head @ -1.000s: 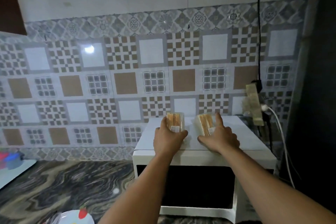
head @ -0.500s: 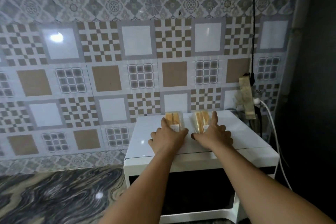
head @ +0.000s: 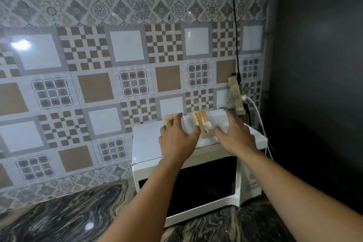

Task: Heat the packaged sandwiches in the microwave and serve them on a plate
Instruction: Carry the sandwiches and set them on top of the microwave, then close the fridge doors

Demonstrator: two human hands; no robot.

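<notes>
Two packaged sandwiches in clear wedge packs stand on top of the white microwave [head: 147, 143], whose dark door is closed. My left hand [head: 177, 139] lies over the left sandwich pack [head: 169, 119], fingers draped across it and thumb spread to the right; most of that pack is hidden. My right hand [head: 235, 135] cups the right side of the right sandwich pack [head: 201, 121], with its thumb against the pack by the white label. The cut bread faces of both packs show past my fingers.
The microwave stands on a dark marbled counter [head: 68, 212] against a patterned tiled wall. A power strip [head: 235, 96] with a white cable hangs behind its right rear corner. A dark wall [head: 314, 84] closes off the right side.
The view has swung left and nearer. My right hand has shifted from in front of the right pack to its right side. My left hand now covers more of the left pack.
</notes>
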